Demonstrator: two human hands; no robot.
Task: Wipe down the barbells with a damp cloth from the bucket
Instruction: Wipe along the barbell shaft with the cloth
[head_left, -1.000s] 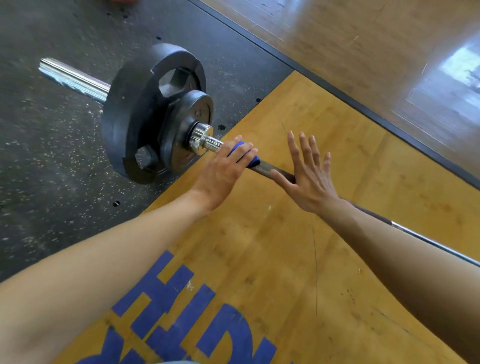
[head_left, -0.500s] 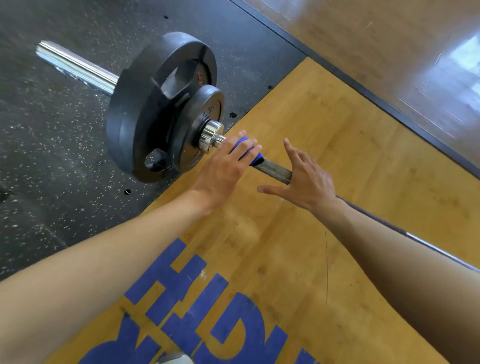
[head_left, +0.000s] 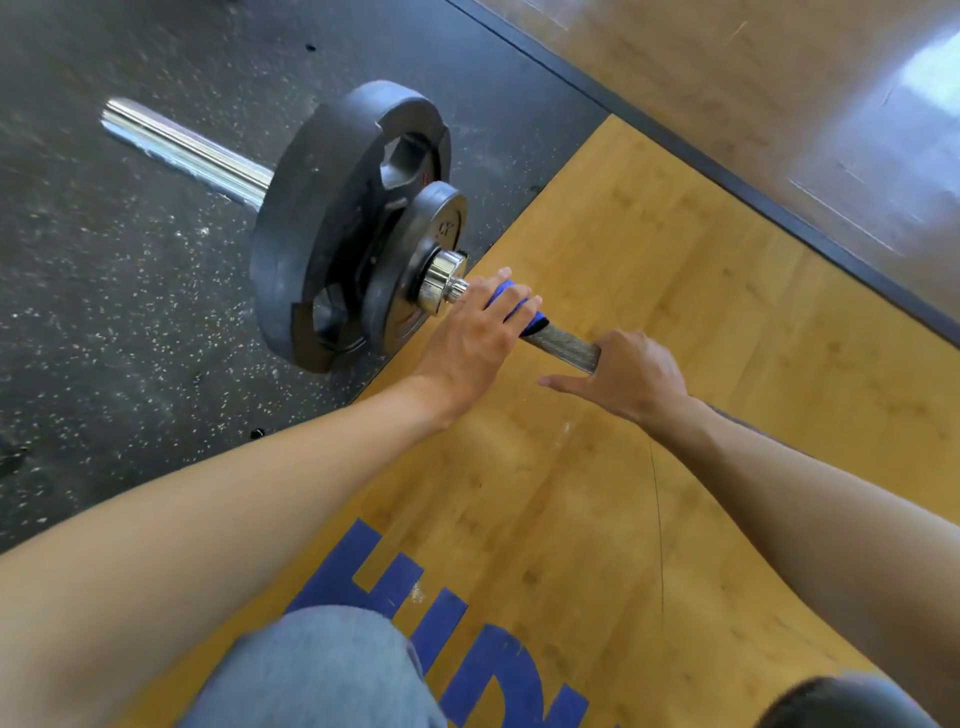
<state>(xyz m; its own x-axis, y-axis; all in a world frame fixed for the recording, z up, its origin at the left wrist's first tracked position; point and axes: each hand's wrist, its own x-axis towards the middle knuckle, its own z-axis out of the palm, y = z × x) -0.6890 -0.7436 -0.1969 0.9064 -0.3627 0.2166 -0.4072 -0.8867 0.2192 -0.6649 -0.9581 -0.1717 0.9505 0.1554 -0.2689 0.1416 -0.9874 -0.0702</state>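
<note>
The steel barbell (head_left: 563, 347) lies on the floor, running from the upper left toward the lower right of the head view. Its bright chrome sleeve (head_left: 187, 150) rests over the black speckled rubber floor (head_left: 104, 322), while its knurled grey shaft crosses onto the yellow wooden lifting platform (head_left: 675, 270).

Two black round weight plates sit on the sleeve: a large plate with cut-out grips (head_left: 332, 218) and a smaller plate (head_left: 421, 270) pressed against its inner face. A shiny chrome collar (head_left: 441, 283) sits just inside the smaller plate.

The left hand (head_left: 470, 340) is wrapped over the shaft right beside that collar, its fingers curled round a blue cloth (head_left: 511, 306) that covers the bar; the cloth's edge shows beyond the fingers. The right hand (head_left: 631, 376) holds the bare knurled shaft just beside the cloth, fingers curled over the bar's far side and the thumb stretched out toward the left hand. A short stretch of knurling shows between the two hands, which do not touch.

Large blue painted letters (head_left: 415, 613) mark the platform near the person. A knee in light blue-grey fabric (head_left: 322, 675) fills the bottom edge, and a dark rounded shape (head_left: 841, 701), too cropped to identify, sits at the lower right corner. Beyond a dark border strip (head_left: 727, 176) lies a paler glossy wooden floor (head_left: 779, 78) with window glare.
</note>
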